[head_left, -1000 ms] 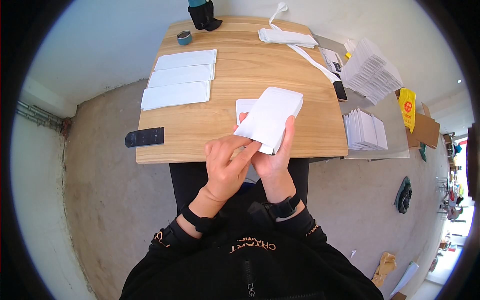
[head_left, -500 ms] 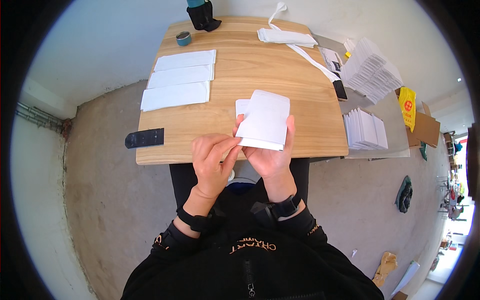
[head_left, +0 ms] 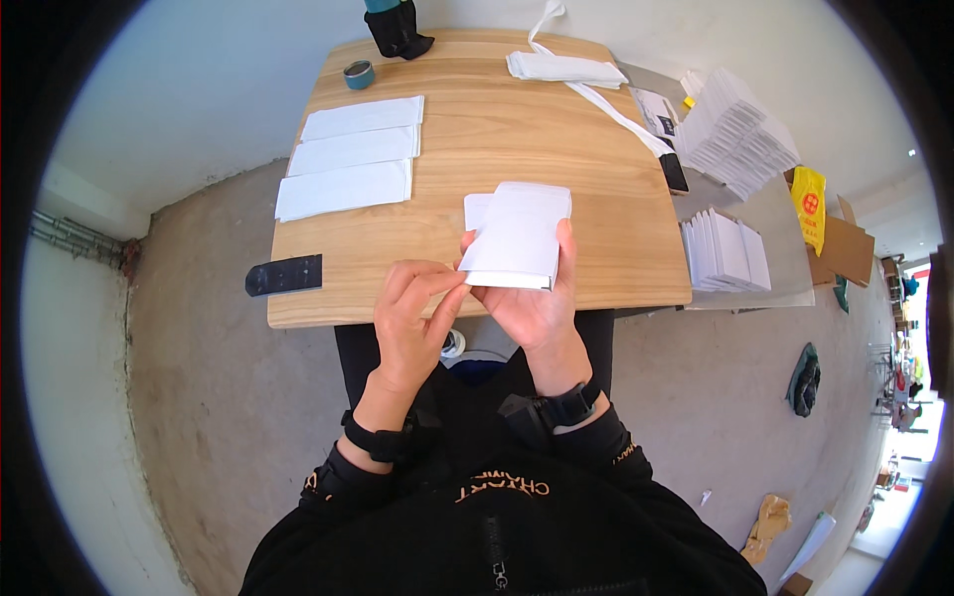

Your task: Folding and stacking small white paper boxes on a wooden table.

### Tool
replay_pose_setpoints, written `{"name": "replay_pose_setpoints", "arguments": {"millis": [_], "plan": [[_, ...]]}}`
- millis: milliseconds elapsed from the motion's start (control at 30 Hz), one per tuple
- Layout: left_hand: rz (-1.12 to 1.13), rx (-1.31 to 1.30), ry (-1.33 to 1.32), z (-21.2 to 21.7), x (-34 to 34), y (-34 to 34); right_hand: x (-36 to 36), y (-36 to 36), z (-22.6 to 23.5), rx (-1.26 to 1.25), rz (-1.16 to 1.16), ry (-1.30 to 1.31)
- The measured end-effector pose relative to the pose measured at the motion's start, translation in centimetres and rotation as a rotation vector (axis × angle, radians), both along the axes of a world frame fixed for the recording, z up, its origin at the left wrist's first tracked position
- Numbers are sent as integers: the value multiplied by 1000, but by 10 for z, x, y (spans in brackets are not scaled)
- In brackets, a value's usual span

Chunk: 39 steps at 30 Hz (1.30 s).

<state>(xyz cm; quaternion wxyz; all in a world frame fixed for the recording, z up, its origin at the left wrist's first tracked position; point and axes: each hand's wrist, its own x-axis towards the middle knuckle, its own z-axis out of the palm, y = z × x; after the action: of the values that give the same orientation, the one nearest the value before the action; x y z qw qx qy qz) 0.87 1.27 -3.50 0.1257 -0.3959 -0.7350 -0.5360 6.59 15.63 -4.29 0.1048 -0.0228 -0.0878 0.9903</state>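
My right hand (head_left: 537, 310) cradles a flat white paper packet (head_left: 522, 228) from below, above the near edge of the wooden table (head_left: 537, 129). The thumb lies along the packet's right edge and fingertips show at its left edge. A narrow dark gap shows at its near end. At the near left corner, my left hand (head_left: 409, 308) is closed in a pinch, thumb and fingertips touching the paper. Behind the packet, a second white paper piece (head_left: 476, 206) sticks out to the left. Whether it is held or lies on the table I cannot tell.
Three white folded stacks (head_left: 348, 154) lie at the left, near a dark flat strip (head_left: 284, 275). A teal lid (head_left: 359, 74) and black pouch (head_left: 401, 30) stand farther back. Beyond are white strips (head_left: 566, 69). A side table holds white paper piles (head_left: 737, 134) and a phone (head_left: 673, 171).
The packet and both hands have shifted slightly left, and the packet's near end tilts a little differently. The left fingers stay pinched at its corner. The whole view has shifted slightly.
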Motion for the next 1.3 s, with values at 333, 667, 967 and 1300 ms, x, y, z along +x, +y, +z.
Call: {"name": "replay_pose_setpoints", "arguments": {"millis": [333, 667, 967, 1300], "plan": [[-119, 162, -491, -10, -5, 0, -1, -10, -3, 11, 145, -27], [-77, -67, -42, -11, 1, 4, -6, -21, -6, 76, 97, -296], [-186, -21, -54, -9, 10, 18, -3, -16, -15, 88, 24, -337], [-274, -251, -230, -22, 7, 22, 34, 63, -7, 925, -436, -474]]}}
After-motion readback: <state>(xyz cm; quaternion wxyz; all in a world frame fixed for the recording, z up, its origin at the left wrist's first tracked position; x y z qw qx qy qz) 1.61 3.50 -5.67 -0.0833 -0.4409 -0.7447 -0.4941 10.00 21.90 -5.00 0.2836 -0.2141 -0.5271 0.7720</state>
